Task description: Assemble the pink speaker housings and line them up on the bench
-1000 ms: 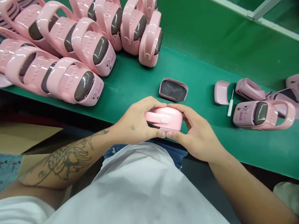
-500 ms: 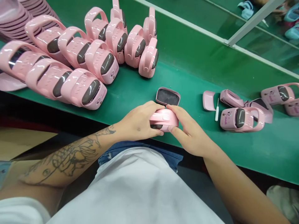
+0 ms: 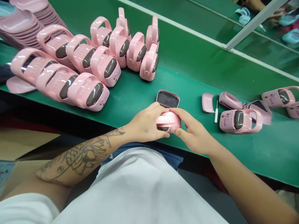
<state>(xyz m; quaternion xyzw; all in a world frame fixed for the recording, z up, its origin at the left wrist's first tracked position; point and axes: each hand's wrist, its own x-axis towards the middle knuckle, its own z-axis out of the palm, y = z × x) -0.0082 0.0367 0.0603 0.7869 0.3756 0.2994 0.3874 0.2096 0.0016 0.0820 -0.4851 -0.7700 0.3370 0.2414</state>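
Observation:
At the front edge of the bench, my left hand (image 3: 150,123) and my right hand (image 3: 192,130) grip one pink plastic housing (image 3: 171,118) from both sides. This piece has a raised loop handle and a dark glossy window, partly covered by my fingers. My left thumb and my right thumb press along its near side, while the other fingertips reach over its far side. Just beyond it lies an open pink shell (image 3: 167,98) with a dark inside, close to my fingertips.
Several similar pink housings (image 3: 88,93) stand in rows at the left, beside stacked pink pieces (image 3: 28,25). To the right lie a curved pink cover (image 3: 207,102), a white-handled screwdriver (image 3: 216,114) and another handled housing (image 3: 238,121). A green panel with a metal rail (image 3: 187,26) rises behind the bench (image 3: 130,90).
The camera view has shifted slightly, so the rows at the left appear further right and lower. Both hands keep hold of the pink housing, with little change in their grip.

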